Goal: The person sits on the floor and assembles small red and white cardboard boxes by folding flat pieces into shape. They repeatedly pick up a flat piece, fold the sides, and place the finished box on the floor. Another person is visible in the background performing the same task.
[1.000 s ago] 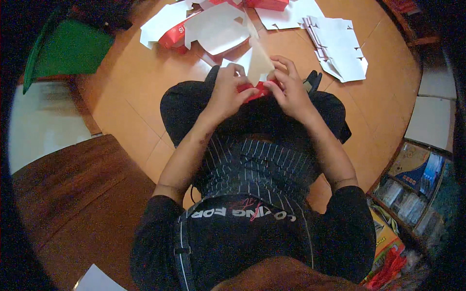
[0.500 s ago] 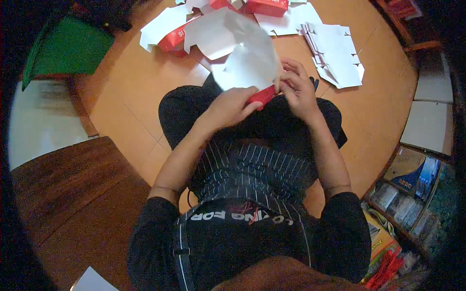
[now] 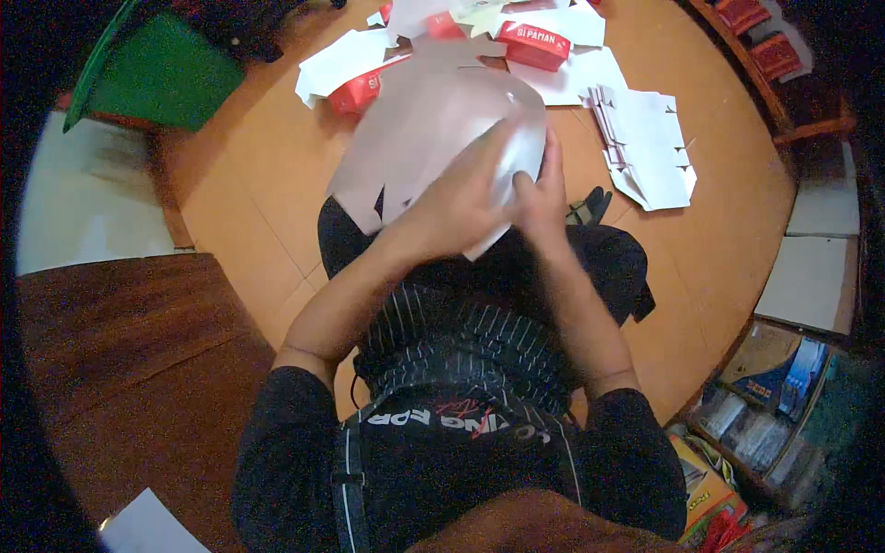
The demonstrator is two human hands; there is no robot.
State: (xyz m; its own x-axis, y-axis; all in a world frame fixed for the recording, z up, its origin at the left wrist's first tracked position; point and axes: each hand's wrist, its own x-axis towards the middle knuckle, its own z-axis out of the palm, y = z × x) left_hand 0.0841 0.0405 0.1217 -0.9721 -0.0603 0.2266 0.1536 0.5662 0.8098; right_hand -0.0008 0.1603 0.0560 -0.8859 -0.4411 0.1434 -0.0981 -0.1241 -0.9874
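Note:
A large carton blank [image 3: 415, 129], pale side up, bends over my lap and is blurred by motion. My left hand [image 3: 456, 203] lies across its near right part, fingers stretched along the bent card and the thumb side pressed to it. Opposite, at the right edge, my right hand [image 3: 542, 198] pinches the card, its thumb on the near face and its fingers behind. Both hands are smeared, and the underside of the blank is hidden.
A red folded box [image 3: 535, 46] and another red box piece [image 3: 355, 92] lie among white blanks beyond my lap. A stack of flat white blanks [image 3: 650, 147] rests on the tiled floor at right. Brown wooden furniture [image 3: 138, 350] stands left, a compartmented box [image 3: 765, 396] right.
The blank has turned and bent, so its broad pale face spreads leftward and the red edge no longer shows. My left hand has slid up onto the card; my right hand has moved lower.

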